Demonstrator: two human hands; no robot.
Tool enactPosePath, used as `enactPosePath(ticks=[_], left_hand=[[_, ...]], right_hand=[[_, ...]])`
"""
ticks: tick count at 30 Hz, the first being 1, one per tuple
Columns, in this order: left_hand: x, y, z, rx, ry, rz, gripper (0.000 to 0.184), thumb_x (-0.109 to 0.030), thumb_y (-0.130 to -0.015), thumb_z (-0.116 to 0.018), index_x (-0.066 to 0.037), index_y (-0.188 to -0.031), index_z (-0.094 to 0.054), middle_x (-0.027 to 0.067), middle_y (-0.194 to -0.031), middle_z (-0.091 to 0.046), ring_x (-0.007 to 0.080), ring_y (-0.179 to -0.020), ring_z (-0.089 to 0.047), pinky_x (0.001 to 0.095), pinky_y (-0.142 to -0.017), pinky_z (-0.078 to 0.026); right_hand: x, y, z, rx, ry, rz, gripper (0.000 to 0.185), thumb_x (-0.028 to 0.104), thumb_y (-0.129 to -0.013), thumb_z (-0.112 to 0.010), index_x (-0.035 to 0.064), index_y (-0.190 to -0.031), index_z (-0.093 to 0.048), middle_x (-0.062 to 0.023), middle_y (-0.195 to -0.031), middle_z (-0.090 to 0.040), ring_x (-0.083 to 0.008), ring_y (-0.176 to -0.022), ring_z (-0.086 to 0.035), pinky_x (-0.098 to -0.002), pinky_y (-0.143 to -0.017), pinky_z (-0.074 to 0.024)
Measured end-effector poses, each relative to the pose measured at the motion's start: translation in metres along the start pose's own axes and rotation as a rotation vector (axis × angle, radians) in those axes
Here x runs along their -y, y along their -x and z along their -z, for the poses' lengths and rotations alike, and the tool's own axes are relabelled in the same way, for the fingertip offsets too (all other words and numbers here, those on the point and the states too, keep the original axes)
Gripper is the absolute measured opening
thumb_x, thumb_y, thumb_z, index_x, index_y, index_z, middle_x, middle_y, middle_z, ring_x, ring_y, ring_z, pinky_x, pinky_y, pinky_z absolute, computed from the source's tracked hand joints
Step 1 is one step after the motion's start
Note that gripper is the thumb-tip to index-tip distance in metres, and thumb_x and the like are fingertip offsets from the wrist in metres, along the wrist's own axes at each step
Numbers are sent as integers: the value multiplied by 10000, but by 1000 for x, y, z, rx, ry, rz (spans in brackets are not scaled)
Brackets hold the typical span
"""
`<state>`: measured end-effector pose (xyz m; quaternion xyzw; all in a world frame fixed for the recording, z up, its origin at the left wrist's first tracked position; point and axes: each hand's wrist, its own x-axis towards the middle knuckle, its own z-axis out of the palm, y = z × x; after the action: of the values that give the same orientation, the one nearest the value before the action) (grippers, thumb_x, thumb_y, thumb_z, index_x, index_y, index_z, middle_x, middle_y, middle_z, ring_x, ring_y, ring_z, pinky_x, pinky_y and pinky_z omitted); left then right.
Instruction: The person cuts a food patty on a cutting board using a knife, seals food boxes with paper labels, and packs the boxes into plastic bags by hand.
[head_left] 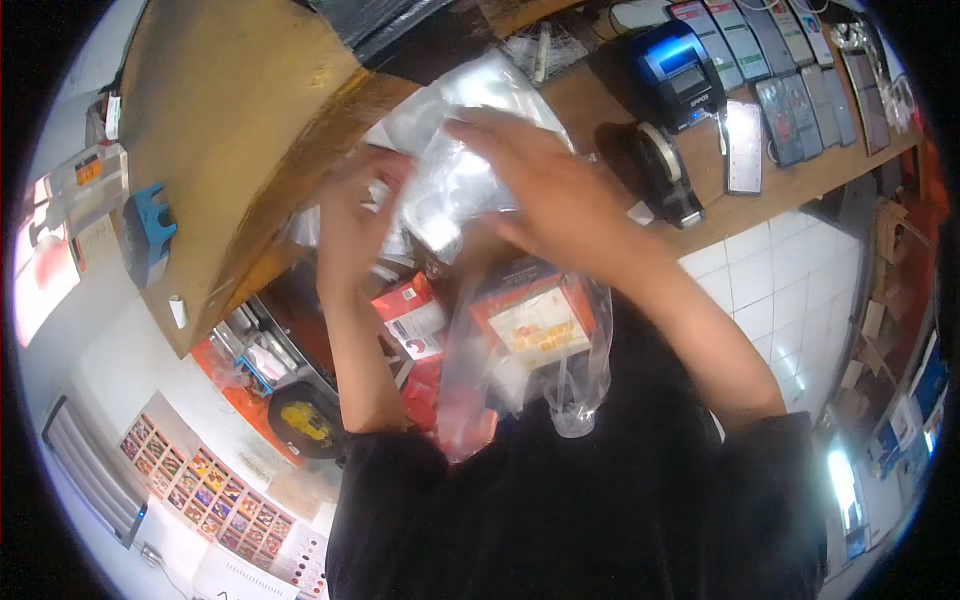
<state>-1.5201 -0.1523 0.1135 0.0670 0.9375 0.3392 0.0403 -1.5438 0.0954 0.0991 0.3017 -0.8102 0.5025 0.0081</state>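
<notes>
A pile of clear, shiny plastic bags (440, 185) lies on the wooden counter in front of me. My right hand (535, 180) is over its right side, fingers and thumb spread apart, blurred by motion. On the left side of the pile is my left hand (365, 200); its fingers are smeared, and whether they grip the plastic cannot be made out. Close to my body, below the hands, a clear plastic bag (465, 350) holds an orange and cream box (535, 325). Beside that bag stands a red and white box (413, 320).
On the right of the counter (790, 190) are a black label printer (680, 85), a tape dispenser (665, 175), a lit phone (743, 148) and several more phones (785, 115). A brown raised panel (240, 110) rises at left, with a blue holder (150, 230) on it.
</notes>
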Motion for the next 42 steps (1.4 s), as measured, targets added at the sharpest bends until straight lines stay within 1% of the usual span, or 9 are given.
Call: enactPosePath(ticks=[6,9,15,21,30,33,35,39,42], left_hand=[[34,-13,-9,28,94,471,293,-242,-900,-731,-53,-1122,-701,86,-998,-723,204,-949,-678,328,-846,-519],[153,-35,-70,-226,-684,176,498,-402,-877,-740,-99,-1258,-637,113,-1132,-708,316,-1030,-676,396,-890,-516],[218,-49,-103,-254,-513,81,415,-326,-965,-639,-99,-1308,-580,137,-1224,-674,346,-1089,-654,430,-915,-503],[176,-48,-64,-259,-719,-148,410,-370,-997,-554,-74,-1278,-593,143,-1247,-652,318,-1111,-641,422,-904,-528],[96,-13,-26,-75,-1409,213,405,-139,-923,-608,-114,-1326,-585,141,-1200,-681,297,-1031,-674,357,-877,-542],[-25,14,-38,-394,-393,-442,354,-10,-804,-717,-135,-1135,-702,81,-1063,-714,209,-915,-684,327,-786,-539],[-100,51,-45,-158,132,-236,202,8,-811,-710,-82,-991,-720,99,-1092,-689,251,-927,-675,331,-843,-539],[-143,89,-9,199,277,-68,366,6,-754,-771,-40,-1111,-702,128,-1089,-690,279,-1047,-661,355,-889,-523],[-144,132,19,-82,237,-165,616,-92,-748,-816,-38,-1309,-568,172,-1102,-694,311,-1086,-645,388,-942,-490]], right_hand=[[-10,12,-25,342,-110,-243,359,159,-870,-652,62,-1212,-605,-199,-959,-700,-371,-905,-681,-454,-822,-528],[-26,45,1,208,-255,-354,238,133,-874,-643,23,-1083,-671,-181,-858,-698,-281,-699,-690,-373,-669,-543],[-31,110,82,246,-205,-768,226,133,-877,-665,-23,-1040,-660,-108,-823,-688,-184,-699,-630,-334,-673,-511],[-44,154,104,56,-417,-952,139,59,-890,-637,-9,-1012,-645,-51,-792,-648,-93,-710,-609,-265,-624,-488],[-29,139,86,-141,-601,-967,163,41,-905,-587,-18,-1050,-633,-51,-864,-680,-118,-779,-654,-262,-677,-531],[-5,111,77,-38,-688,-798,174,49,-924,-568,-12,-1063,-653,-55,-896,-692,-113,-797,-661,-246,-711,-535],[29,86,72,56,-1036,-809,167,62,-926,-590,-12,-1044,-683,-48,-921,-706,-104,-805,-662,-242,-732,-531],[52,68,64,372,-891,-696,165,59,-914,-624,-6,-1052,-686,-38,-944,-711,-97,-847,-664,-242,-750,-529],[67,65,62,263,-786,-575,156,15,-881,-650,15,-1037,-655,-35,-990,-705,-74,-848,-645,-232,-710,-516]])
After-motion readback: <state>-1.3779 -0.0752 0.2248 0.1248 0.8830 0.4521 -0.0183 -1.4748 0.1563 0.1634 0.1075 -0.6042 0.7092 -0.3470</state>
